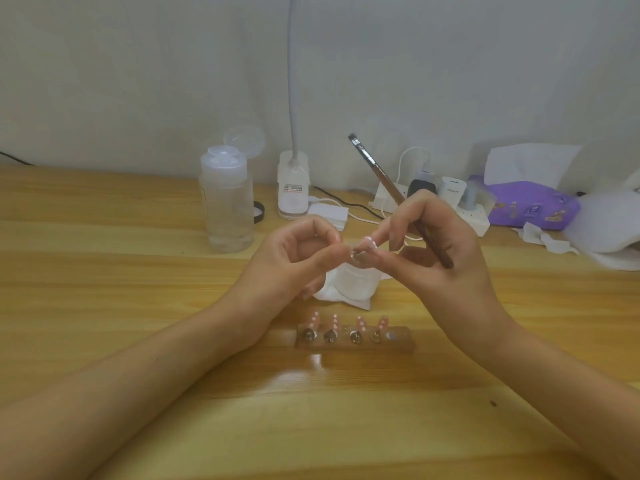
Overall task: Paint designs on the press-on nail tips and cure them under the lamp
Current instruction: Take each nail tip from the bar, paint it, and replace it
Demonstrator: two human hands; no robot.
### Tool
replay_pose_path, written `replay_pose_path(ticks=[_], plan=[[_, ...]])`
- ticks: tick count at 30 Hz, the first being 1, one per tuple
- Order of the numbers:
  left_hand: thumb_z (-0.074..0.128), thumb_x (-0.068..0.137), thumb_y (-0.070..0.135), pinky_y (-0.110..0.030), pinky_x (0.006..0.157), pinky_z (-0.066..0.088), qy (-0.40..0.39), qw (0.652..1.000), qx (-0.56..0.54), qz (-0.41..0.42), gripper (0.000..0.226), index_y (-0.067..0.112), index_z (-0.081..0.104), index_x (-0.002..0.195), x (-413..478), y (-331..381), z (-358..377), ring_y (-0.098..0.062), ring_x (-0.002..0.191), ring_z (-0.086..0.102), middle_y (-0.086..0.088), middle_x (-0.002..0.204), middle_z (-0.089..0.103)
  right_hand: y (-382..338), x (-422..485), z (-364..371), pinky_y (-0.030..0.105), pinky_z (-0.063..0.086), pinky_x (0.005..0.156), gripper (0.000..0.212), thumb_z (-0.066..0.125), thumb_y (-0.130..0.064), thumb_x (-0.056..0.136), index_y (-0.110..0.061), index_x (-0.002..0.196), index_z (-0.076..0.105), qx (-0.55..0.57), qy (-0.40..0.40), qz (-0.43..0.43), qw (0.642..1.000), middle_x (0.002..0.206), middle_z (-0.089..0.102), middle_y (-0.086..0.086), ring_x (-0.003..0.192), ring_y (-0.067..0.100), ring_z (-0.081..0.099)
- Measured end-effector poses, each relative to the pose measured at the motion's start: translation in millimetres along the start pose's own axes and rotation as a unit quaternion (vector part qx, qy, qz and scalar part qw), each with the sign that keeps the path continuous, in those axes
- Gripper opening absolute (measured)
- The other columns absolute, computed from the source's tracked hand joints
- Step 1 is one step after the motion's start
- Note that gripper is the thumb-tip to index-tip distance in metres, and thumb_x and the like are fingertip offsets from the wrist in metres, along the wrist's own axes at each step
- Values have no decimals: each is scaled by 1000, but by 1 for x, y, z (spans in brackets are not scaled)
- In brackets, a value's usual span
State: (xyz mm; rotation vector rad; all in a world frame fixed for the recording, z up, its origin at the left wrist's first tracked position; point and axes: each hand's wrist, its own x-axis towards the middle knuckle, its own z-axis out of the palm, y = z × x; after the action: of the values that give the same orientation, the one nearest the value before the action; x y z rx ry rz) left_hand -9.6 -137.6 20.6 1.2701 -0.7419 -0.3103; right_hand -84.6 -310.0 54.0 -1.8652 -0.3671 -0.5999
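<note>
Forearms enter from 7 and 5 o'clock over the wooden table [138,271]. Just beyond them, at 6 o'clock of centre, sits the wooden holder [405,341] with four dotted pink nail tips [335,322] standing on it. Its right-end seat looks unoccupied.

My main worry is smearing. The loose nail tip [366,243] is held in the air at centre, between the fingertips of both hands. If its gel is uncured, any slide of a finger pad would probably drag the white dots. A slipped pinch would likely drop it onto the small white jar [353,285] and tissue directly below. Either wrist could also knock the holder over if it sinks toward 6 o'clock.

The left hand [294,258] is curled, thumb and forefinger closed together on the tip's near end. Blur hides whether they hold the tip or its metal mount. The right hand [440,251] clamps the brush [388,188] between its fingers. The bristle end points up toward 11 o'clock, well clear of the work, while its fingertips steady the tip's far side.

The white gooseneck lamp [293,183] stands at 12 o'clock, well apart, beside a clear pump bottle [227,202] at 10 o'clock. I judge curing of this tip not yet begun.
</note>
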Motion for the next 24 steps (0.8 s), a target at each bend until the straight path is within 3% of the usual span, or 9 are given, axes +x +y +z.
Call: replay_pose_path(ticks=[3, 7, 9, 11, 14, 16, 19, 22, 24], plan=[[46, 96, 45, -11, 42, 31, 15, 998, 61, 23, 31, 25, 64, 82, 0, -1, -3, -7, 42, 37, 0, 91, 76, 2, -14, -15, 65, 50, 73, 29, 79, -19, 79, -16, 80, 50, -20, 20, 53, 998, 84, 61, 13, 90, 35, 62], [36, 100, 48, -14, 39, 30, 80, 994, 55, 38, 44, 29, 66, 74, 4, -3, -13, -10, 43, 39, -1, 75, 72, 10, -44, -32, 43, 50, 64, 30, 80, -15, 77, -22, 75, 51, -55, -4, 114, 992, 82, 66, 4, 80, 28, 60], [34, 101, 46, -15, 39, 31, 108, 992, 56, 38, 45, 28, 65, 73, 6, -4, -16, -10, 43, 41, 0, 66, 67, 14, -53, -33, 27, 42, 54, 35, 80, -10, 78, -25, 73, 49, -72, -31, 130, 988, 81, 66, 3, 69, 15, 56], [34, 104, 41, -15, 41, 33, 106, 988, 99, 45, 44, 25, 64, 76, 9, -2, -20, -9, 44, 44, -1, 64, 65, 17, -56, -32, 22, 39, 55, 36, 79, -6, 79, -23, 73, 48, -77, -44, 144, 986, 80, 66, 4, 67, 8, 52], [43, 106, 25, -15, 49, 40, 35, 960, 272, 53, 28, 19, 63, 87, 16, 13, -35, -12, 49, 49, -1, 72, 70, 19, -55, -31, 19, 40, 56, 38, 78, -3, 80, -24, 72, 48, -72, -48, 149, 985, 80, 66, 3, 65, 4, 51], [54, 101, 25, -14, 55, 43, -56, 919, 389, 36, 9, 27, 62, 99, 19, 27, -47, -10, 53, 55, 9, 81, 73, 20, -55, -30, 14, 38, 56, 39, 79, -4, 79, -26, 72, 48, -75, -59, 143, 985, 79, 67, 1, 63, 2, 47], [72, 87, 27, -4, 57, 40, -174, 875, 451, 16, 38, 41, 54, 118, 14, 40, -56, -12, 70, 64, 15, 99, 71, 23, -56, -30, 13, 36, 56, 39, 80, -5, 78, -25, 72, 48, -81, -67, 139, 985, 79, 67, -1, 61, 3, 44], [83, 77, 34, -9, 60, 45, -248, 891, 379, -39, 68, 43, 44, 133, -2, 36, -52, -13, 88, 63, 13, 115, 66, 26, -56, -32, 13, 35, 57, 38, 80, -8, 78, -24, 73, 46, -92, -69, 131, 985, 81, 68, 1, 63, 7, 47], [87, 75, 29, -7, 65, 44, -252, 897, 359, -59, 76, 45, 41, 134, -16, 25, -49, -13, 95, 62, 13, 117, 65, 25, -56, -33, 12, 34, 57, 39, 81, -8, 78, -24, 74, 45, -95, -78, 128, 984, 83, 69, 1, 64, 6, 48]])
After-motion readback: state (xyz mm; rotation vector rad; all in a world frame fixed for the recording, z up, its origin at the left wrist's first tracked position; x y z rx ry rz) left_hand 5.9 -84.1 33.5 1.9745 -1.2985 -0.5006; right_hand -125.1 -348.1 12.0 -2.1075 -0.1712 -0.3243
